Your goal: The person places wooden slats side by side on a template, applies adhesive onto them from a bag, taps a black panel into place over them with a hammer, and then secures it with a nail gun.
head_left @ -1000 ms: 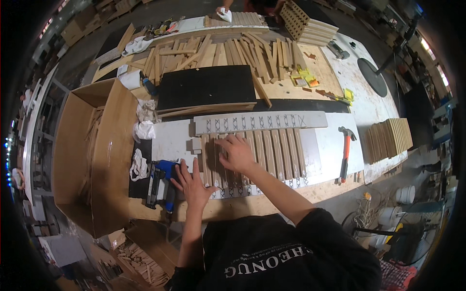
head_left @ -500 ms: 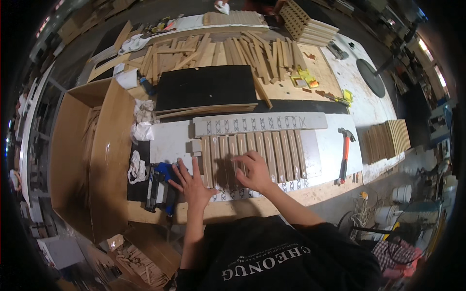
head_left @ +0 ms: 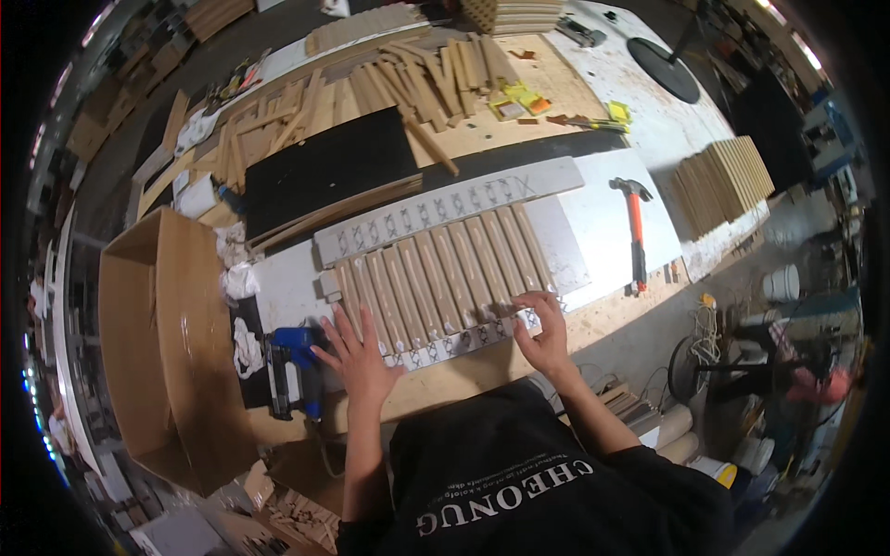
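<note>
Several brown wooden slats (head_left: pixel 436 273) lie side by side on the bench, whitish glue-like streaks along their tops. Across their far ends runs a pale board (head_left: pixel 417 221) marked with a row of crosses. A similar marked strip (head_left: pixel 456 346) lies along their near ends. My left hand (head_left: pixel 364 360) rests with spread fingers over the left end of that strip, holding nothing. At the strip's right end, my right hand (head_left: pixel 545 338) is bent, thumb and fingers apart, touching or just above the slat ends. A blue and black nail gun (head_left: pixel 295 341) lies left of my left hand.
A hammer (head_left: pixel 635 227) with an orange handle lies at right, near stacked grooved wood pieces (head_left: pixel 723 185). A tall cardboard box (head_left: pixel 199 352) stands at left. Beyond are a black panel (head_left: pixel 324 171), loose wood strips (head_left: pixel 408 79) and yellow items (head_left: pixel 521 102).
My right hand has moved from over the middle of the slats to the near right end of the marked strip. My left hand stays at the left end. The whole view has turned somewhat.
</note>
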Available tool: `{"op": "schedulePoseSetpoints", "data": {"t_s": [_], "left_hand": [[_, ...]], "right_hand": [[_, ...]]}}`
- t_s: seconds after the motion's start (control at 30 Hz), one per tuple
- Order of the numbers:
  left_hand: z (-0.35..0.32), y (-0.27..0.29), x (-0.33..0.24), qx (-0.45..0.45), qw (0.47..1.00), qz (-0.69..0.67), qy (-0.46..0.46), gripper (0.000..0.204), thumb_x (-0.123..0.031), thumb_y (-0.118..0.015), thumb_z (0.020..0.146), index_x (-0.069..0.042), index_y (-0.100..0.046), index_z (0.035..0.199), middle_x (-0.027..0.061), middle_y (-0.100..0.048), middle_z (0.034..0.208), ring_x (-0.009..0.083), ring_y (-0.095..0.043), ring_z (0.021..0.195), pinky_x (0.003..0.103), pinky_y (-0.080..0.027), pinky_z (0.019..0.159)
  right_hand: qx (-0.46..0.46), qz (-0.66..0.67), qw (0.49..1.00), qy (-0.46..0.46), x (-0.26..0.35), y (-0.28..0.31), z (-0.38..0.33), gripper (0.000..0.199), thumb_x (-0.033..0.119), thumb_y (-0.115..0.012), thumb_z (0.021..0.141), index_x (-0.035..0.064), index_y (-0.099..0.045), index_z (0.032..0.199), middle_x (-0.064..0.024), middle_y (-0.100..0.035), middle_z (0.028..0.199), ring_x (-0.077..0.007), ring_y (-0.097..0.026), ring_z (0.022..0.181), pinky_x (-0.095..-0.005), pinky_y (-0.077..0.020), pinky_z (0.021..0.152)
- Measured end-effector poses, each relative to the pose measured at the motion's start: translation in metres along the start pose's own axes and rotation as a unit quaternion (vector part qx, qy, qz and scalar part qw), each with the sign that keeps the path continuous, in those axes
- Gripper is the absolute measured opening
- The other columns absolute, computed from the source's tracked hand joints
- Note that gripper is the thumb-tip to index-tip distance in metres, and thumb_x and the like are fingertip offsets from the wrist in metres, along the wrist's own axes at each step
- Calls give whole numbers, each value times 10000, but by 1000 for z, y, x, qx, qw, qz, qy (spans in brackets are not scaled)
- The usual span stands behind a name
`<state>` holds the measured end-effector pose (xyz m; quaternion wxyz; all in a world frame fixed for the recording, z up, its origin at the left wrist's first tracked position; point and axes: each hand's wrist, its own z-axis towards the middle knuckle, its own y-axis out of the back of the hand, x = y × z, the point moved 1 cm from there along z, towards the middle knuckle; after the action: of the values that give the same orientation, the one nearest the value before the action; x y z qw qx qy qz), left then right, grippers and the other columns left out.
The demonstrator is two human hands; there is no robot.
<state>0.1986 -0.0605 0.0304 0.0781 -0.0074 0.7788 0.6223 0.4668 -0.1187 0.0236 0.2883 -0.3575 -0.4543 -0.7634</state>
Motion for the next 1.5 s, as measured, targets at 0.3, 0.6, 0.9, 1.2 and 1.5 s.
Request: {"op": "schedulePoseSetpoints", "data": {"t_s": [0.3,0.6,0.9,1.2,1.5], "left_hand": [[9,-12,-31,-55,998,-11,-19,1108,-338,-838,532,-171,-230,1442,180,-41,1512,363,-7,1399,662,14,1038],[-16,-4,-5,-59,998,-10,16,1009,-414,-783,604,-170,-260,1431,178,-96,1504,377,-51,1389,646,-51,1045],[-8,-9,174,-368,871,-307,104,447,-116,-675,751,-32,-554,1173,204,-582,1082,366,-511,1067,415,-404,925],[37,-45,276,-239,935,-118,232,480,-95,-636,750,-53,-516,1213,172,-531,1193,367,-478,1115,424,-383,949],[18,41,191,-389,737,-545,88,160,-20,-570,849,2,-531,1003,38,-565,889,92,-514,807,238,-427,730]], "right_hand": [[-11,68,994,-86,-21,33,-23,267,29,-587,765,40,-585,1032,-114,-555,1017,-233,-536,958,-349,-427,853],[11,789,489,-373,-23,17,-19,179,195,-509,857,103,-567,1000,-61,-548,975,-220,-531,945,-383,-428,884],[222,762,487,-366,31,-79,0,406,297,-524,823,128,-559,1191,-60,-595,1138,-238,-549,1052,-395,-423,926],[308,650,552,-422,81,-139,4,476,336,-557,801,138,-521,1232,-88,-557,1133,-225,-531,992,-366,-419,872],[424,747,384,-339,135,-180,35,670,277,-547,845,162,-255,1437,-116,-519,1106,-191,-569,800,-413,-407,942]]}}
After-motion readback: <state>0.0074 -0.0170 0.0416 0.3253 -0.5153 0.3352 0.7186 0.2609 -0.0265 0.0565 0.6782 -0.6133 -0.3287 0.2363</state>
